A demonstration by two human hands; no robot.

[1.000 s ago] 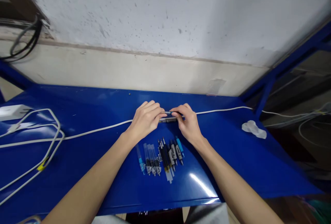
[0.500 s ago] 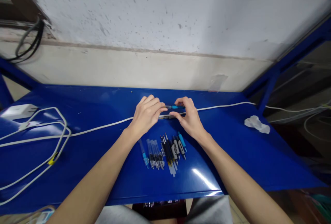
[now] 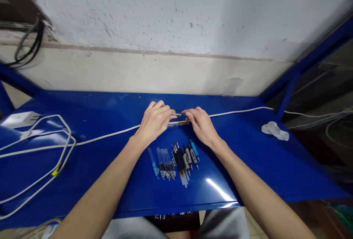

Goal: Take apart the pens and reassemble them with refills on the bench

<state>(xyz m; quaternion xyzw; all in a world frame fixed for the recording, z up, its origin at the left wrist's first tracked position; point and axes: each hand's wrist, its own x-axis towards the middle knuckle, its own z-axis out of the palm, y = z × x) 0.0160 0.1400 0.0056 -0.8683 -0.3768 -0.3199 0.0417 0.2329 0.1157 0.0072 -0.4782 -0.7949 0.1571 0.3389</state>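
Both hands meet at a slim pen (image 3: pixel 178 114) with a blue part on its right. My left hand (image 3: pixel 156 121) pinches the left end, and most of that end is hidden by its fingers. My right hand (image 3: pixel 200 123) has its thumb and fingertips closed round the blue part. Just below them, along the white cable, lies another slim pen (image 3: pixel 179 124), partly covered. Nearer me are several clear pen barrels (image 3: pixel 165 163), a clear barrel with a blue end (image 3: pixel 153 163), several dark refills (image 3: pixel 179 161), grey pen parts (image 3: pixel 189 157) and a blue pen part (image 3: pixel 194 147).
A white cable (image 3: pixel 110 136) crosses the blue table (image 3: pixel 132 198) behind the parts and coils at the left. A white power adapter (image 3: pixel 20 119) stands there. Crumpled white tissue (image 3: pixel 275 131) lies at the right. The wall (image 3: pixel 154 73) borders the far edge.
My right hand has shifted slightly left along the pen, and its fingers have closed over the blue part, which shows less now. My left hand keeps its pinch.
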